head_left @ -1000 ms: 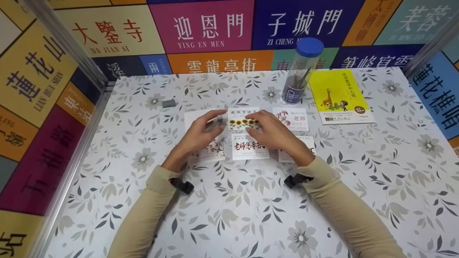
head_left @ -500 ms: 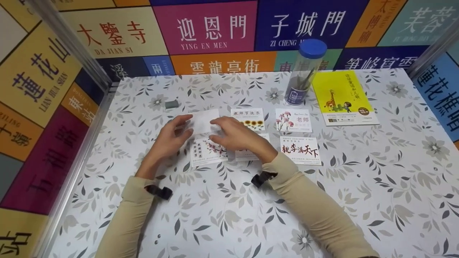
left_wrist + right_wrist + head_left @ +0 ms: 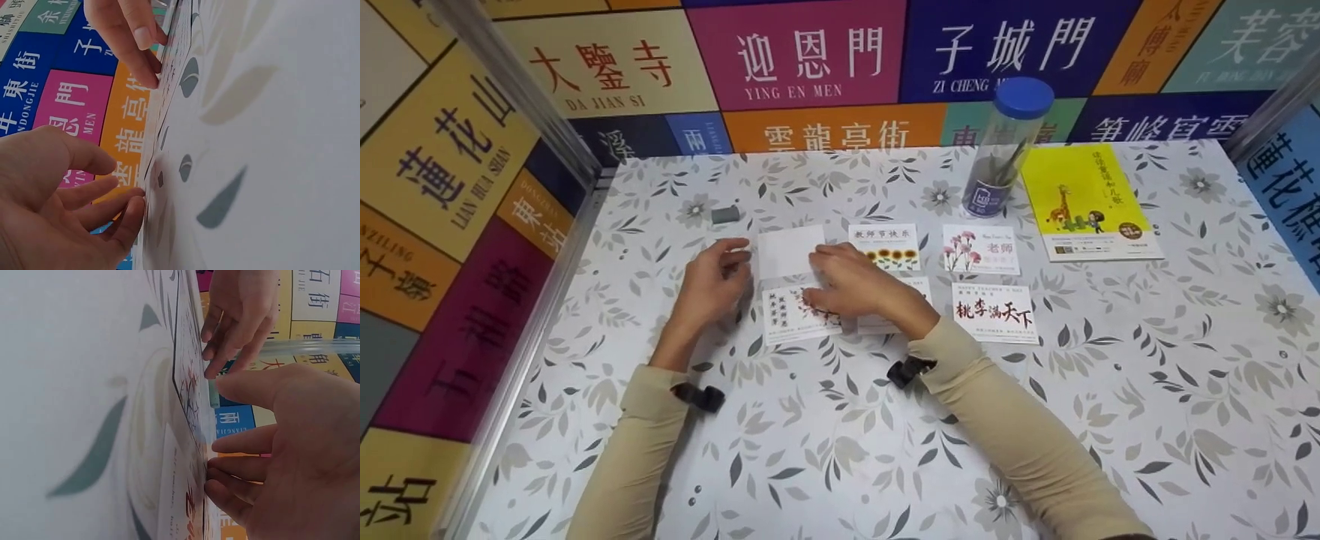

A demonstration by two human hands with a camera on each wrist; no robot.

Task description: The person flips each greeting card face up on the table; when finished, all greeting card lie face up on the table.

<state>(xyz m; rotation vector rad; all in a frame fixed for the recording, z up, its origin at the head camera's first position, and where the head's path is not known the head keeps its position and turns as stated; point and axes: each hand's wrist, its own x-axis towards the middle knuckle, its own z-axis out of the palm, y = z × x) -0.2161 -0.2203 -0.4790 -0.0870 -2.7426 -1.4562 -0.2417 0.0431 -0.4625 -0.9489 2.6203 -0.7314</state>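
Note:
Six small cards lie in two rows on the table; a blank white card (image 3: 787, 251) is at upper left. Beside its left edge, my left hand (image 3: 711, 285) has loosely bent fingers and nothing in them. At the blank card's right edge are the fingertips of my right hand (image 3: 855, 281), which holds nothing. That hand overlaps the blossom card (image 3: 787, 319) below and partly hides the lower middle card (image 3: 915, 319). A sunflower card (image 3: 885, 247) lies just beyond it. Both hands also show in the left wrist view, low over the tabletop.
To the right lie a pink flower card (image 3: 981, 250) and a card with red characters (image 3: 996, 313). A clear tube with a blue lid (image 3: 1009, 150) stands behind them, beside a yellow booklet (image 3: 1091, 202). A small grey-green block (image 3: 726, 215) sits at back left.
Both hands have moved left from around the sunflower card to the blank card. In the last half second my left hand has drawn slightly away from its edge.

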